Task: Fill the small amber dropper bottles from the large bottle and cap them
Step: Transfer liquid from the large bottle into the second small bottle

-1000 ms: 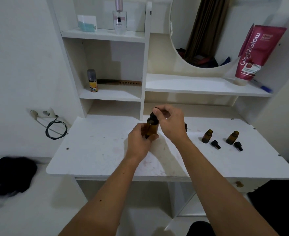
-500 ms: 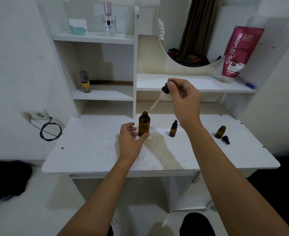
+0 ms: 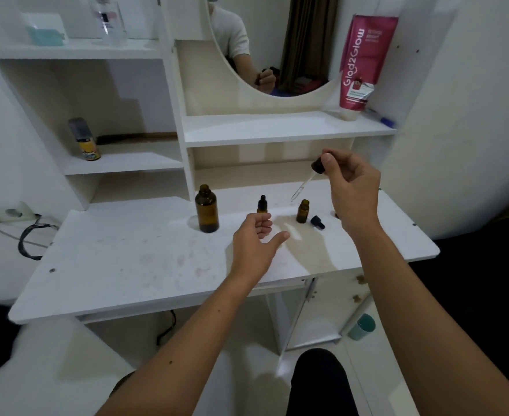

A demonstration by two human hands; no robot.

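A white worktop [image 3: 121, 265] with shelves behind it carries the bottles. The large amber bottle [image 3: 207, 209] stands uncapped and upright near the back, left of centre; its fill level cannot be told through the dark glass. To its right stands a small capped dropper bottle [image 3: 262, 204], then a small open amber bottle [image 3: 302, 211] with a loose black cap [image 3: 317, 221] lying just beside it. The person's right hand [image 3: 353, 190] is raised above the worktop, its grip pinched on the black bulb of a glass dropper [image 3: 308, 178], whose tip slants down toward the open small bottle without touching it. The left hand [image 3: 254, 241] hovers in front of the capped bottle, fingers loosely curled, grasping nothing.
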